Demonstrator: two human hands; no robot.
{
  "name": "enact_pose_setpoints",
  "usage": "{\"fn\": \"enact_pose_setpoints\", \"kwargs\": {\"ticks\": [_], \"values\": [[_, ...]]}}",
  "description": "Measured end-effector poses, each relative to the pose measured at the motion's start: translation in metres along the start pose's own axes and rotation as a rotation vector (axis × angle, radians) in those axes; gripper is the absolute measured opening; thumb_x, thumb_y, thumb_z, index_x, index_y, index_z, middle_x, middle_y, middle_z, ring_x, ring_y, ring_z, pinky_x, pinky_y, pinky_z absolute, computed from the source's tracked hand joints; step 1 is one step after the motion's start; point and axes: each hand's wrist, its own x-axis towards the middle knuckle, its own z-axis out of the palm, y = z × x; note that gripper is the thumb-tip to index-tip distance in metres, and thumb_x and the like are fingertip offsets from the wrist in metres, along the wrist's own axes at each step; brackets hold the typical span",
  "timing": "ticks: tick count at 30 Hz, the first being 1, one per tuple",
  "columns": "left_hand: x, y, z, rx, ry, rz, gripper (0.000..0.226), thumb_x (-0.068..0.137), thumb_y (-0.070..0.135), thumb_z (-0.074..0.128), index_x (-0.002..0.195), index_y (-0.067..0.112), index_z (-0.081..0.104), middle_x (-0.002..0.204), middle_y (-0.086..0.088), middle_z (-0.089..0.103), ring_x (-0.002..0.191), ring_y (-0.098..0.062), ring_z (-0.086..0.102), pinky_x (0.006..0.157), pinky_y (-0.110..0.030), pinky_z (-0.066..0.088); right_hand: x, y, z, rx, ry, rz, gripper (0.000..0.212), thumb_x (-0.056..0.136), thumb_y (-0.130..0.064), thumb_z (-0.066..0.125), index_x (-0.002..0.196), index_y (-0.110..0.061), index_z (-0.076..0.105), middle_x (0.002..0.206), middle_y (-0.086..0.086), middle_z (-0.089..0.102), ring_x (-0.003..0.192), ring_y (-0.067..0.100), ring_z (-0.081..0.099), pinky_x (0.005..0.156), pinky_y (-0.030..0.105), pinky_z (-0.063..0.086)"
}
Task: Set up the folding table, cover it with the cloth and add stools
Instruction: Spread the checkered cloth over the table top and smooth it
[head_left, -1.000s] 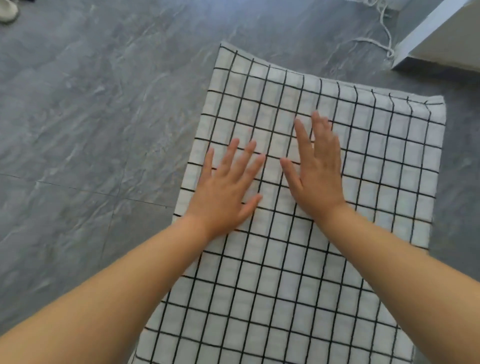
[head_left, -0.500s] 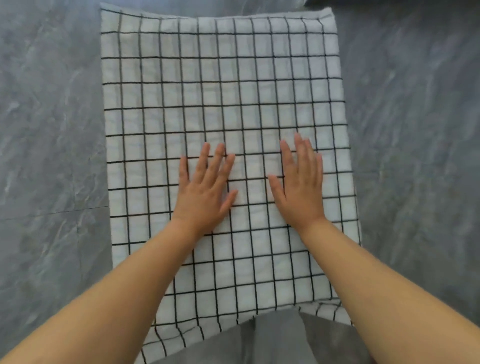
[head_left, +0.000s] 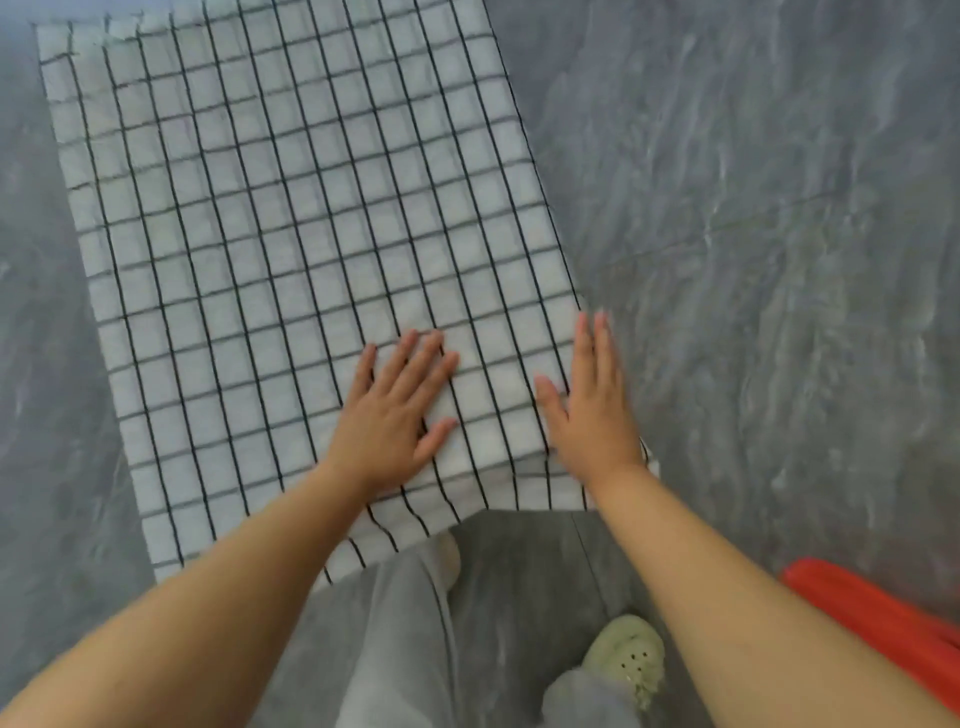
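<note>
A white cloth with a black grid (head_left: 291, 249) lies spread over the folding table, which it hides completely. Its near edge hangs down in front of my legs. My left hand (head_left: 392, 415) lies flat on the cloth near the near right corner, fingers straight and spread. My right hand (head_left: 592, 410) lies flat at the cloth's right edge, fingers straight and partly past the edge. Neither hand grips anything.
Grey marbled floor (head_left: 753, 234) surrounds the table on all sides. A red object (head_left: 883, 623) shows at the lower right edge, blurred. My grey trousers and pale green shoes (head_left: 628, 660) stand just below the cloth's near edge.
Both hands have slid right and toward the near edge across the cloth. The right hand now reaches the right edge. The view has shifted, bringing my legs and the red object into sight.
</note>
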Motion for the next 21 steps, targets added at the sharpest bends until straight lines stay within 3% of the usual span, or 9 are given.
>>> {"fn": "enact_pose_setpoints", "kwargs": {"ticks": [2, 7, 12, 17, 19, 21], "values": [[-0.003, 0.002, -0.007, 0.046, -0.001, -0.024, 0.068, 0.095, 0.055, 0.022, 0.152, 0.022, 0.008, 0.159, -0.003, 0.006, 0.147, -0.024, 0.002, 0.115, -0.056, 0.006, -0.01, 0.007, -0.013, 0.053, -0.001, -0.08, 0.075, 0.096, -0.048, 0.038, 0.153, -0.014, 0.002, 0.161, 0.009, -0.005, 0.148, 0.024, 0.0, 0.118, 0.034, 0.009], [-0.027, 0.043, -0.015, 0.08, -0.013, 0.006, 0.08, 0.089, 0.067, 0.021, 0.152, 0.023, 0.002, 0.16, -0.003, -0.002, 0.147, -0.026, -0.004, 0.114, -0.058, 0.005, -0.058, 0.036, -0.037, 0.124, -0.148, -0.079, 0.091, 0.088, -0.054, 0.05, 0.153, -0.014, -0.001, 0.162, 0.004, -0.005, 0.149, 0.017, 0.0, 0.119, 0.031, 0.012], [-0.032, 0.075, 0.013, 0.096, -0.103, -0.101, 0.076, 0.09, 0.066, 0.01, 0.143, 0.029, -0.03, 0.153, 0.003, -0.031, 0.141, -0.025, -0.027, 0.113, -0.056, -0.008, -0.08, 0.064, -0.022, -0.008, -0.269, 0.073, 0.084, 0.097, -0.028, 0.05, 0.15, -0.008, -0.012, 0.161, 0.007, -0.012, 0.149, 0.019, -0.005, 0.121, 0.033, 0.01], [-0.03, 0.074, 0.021, 0.047, -0.05, -0.098, 0.072, 0.094, 0.056, 0.022, 0.148, 0.028, -0.018, 0.158, 0.001, -0.015, 0.144, -0.027, -0.017, 0.114, -0.057, -0.005, -0.064, 0.072, 0.001, 0.013, -0.246, 0.21, 0.059, 0.098, -0.003, 0.037, 0.152, -0.012, 0.013, 0.159, 0.01, 0.017, 0.143, 0.027, 0.026, 0.107, 0.039, 0.032], [-0.029, 0.074, 0.017, 0.032, -0.067, -0.102, 0.073, 0.094, 0.057, 0.025, 0.149, 0.029, -0.015, 0.158, 0.001, -0.015, 0.144, -0.027, -0.017, 0.114, -0.058, -0.004, -0.054, 0.074, 0.003, 0.043, -0.235, 0.274, 0.049, 0.097, -0.009, 0.042, 0.145, -0.011, 0.03, 0.149, 0.015, 0.037, 0.129, 0.034, 0.044, 0.098, 0.042, 0.039], [-0.031, 0.074, 0.012, 0.008, -0.103, -0.103, 0.074, 0.093, 0.062, 0.022, 0.149, 0.031, -0.016, 0.156, 0.003, -0.021, 0.143, -0.025, -0.022, 0.114, -0.057, -0.006, -0.052, 0.076, 0.0, 0.053, -0.23, 0.336, 0.047, 0.096, -0.018, 0.05, 0.14, -0.011, 0.037, 0.141, 0.015, 0.046, 0.123, 0.035, 0.048, 0.095, 0.042, 0.04]]}}
